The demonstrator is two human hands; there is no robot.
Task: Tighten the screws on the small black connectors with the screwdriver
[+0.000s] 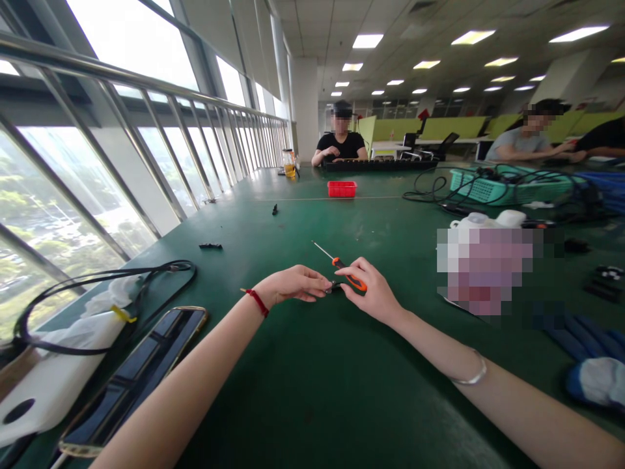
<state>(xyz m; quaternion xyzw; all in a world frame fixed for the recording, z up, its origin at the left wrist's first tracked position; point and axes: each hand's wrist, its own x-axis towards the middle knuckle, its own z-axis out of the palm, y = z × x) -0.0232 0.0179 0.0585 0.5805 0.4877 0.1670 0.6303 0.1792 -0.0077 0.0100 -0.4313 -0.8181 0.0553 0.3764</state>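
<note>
In the head view, my left hand [295, 285] reaches in above the green table and pinches a small dark part [334, 286] between thumb and fingertips. The part is too small to name. My right hand [374, 293] is closed on a screwdriver [352, 277] with an orange and black handle. Its thin metal shaft points up and to the left, away from the small part. The right thumb and the handle's lower end are close beside that part; whether they touch it I cannot tell.
A phone [141, 374], a white case [73, 374] and a black cable [183, 265] lie at left. Small black pieces [211, 246] and a red tray [342, 189] are farther off. A teal basket [508, 189] with cables stands right. People sit across the table.
</note>
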